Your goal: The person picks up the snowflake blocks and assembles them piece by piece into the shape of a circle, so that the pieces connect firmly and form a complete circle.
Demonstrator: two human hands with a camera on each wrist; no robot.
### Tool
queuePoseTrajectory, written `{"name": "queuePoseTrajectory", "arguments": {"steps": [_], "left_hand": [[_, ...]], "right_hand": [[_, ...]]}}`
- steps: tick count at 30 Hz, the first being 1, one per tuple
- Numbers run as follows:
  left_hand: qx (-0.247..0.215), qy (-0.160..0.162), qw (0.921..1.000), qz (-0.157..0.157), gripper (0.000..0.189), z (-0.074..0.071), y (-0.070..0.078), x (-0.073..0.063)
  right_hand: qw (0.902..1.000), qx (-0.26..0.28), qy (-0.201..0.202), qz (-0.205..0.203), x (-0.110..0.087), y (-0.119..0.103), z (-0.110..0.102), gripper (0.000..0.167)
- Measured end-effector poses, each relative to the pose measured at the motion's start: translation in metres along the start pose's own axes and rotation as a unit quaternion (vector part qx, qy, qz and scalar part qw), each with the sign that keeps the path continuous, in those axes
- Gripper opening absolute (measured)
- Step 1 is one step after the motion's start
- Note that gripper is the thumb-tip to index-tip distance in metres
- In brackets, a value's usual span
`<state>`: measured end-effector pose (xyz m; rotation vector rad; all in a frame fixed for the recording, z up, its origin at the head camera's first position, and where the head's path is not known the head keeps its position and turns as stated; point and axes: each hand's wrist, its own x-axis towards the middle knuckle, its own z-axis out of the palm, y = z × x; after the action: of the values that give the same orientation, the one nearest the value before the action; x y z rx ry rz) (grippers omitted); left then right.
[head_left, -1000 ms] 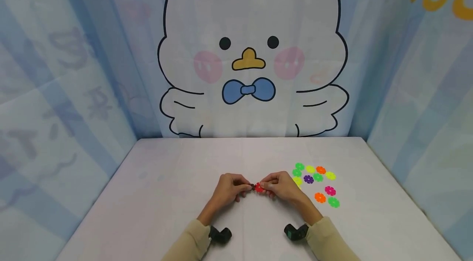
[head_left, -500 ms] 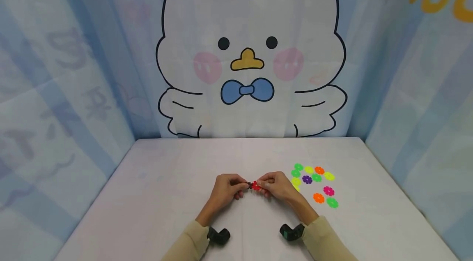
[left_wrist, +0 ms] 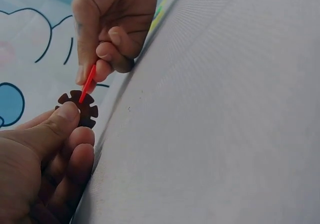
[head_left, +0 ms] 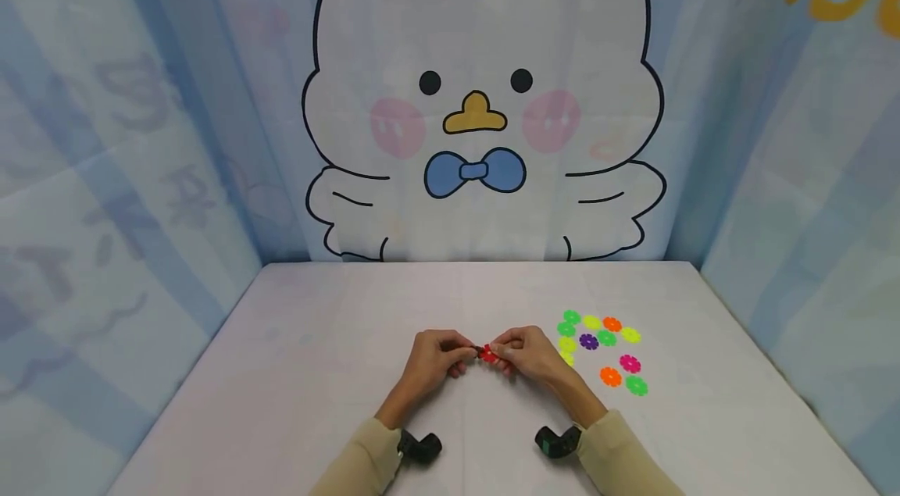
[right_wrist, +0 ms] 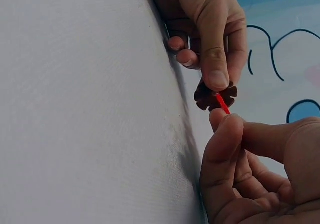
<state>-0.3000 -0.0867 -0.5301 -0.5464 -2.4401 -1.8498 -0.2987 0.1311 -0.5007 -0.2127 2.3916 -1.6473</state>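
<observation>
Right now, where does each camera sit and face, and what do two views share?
Head: head-worn, facing forward-down at the table; left hand, right hand, sleeves show.
Left wrist: wrist-worn, facing the brown notched disc; both hands show.
Right wrist: wrist-worn, facing the red disc; both hands show.
Wrist views share both discs.

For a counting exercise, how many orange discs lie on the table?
2: a far orange disc, between two yellow discs, and a near orange disc, left of a green disc. The right hand might hide others.
</observation>
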Motion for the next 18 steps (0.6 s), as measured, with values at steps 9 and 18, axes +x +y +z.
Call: {"name": "queuePoseTrajectory", "arguments": {"steps": [9,18], "left_hand": [[-0.005,0.014,0.9939,-0.109,0.028,0.006,0.014,-0.004],[-0.004,-0.016,0.9863,-0.164,0.033,0.011,0.019,-0.005]], "right_hand": [[0.9988,0.038,0.027,0.018,0.002,0.007,-0.001,0.022],[0.9987,0.030,0.035,0.021,0.001,0.007,0.002,0.022]]}}
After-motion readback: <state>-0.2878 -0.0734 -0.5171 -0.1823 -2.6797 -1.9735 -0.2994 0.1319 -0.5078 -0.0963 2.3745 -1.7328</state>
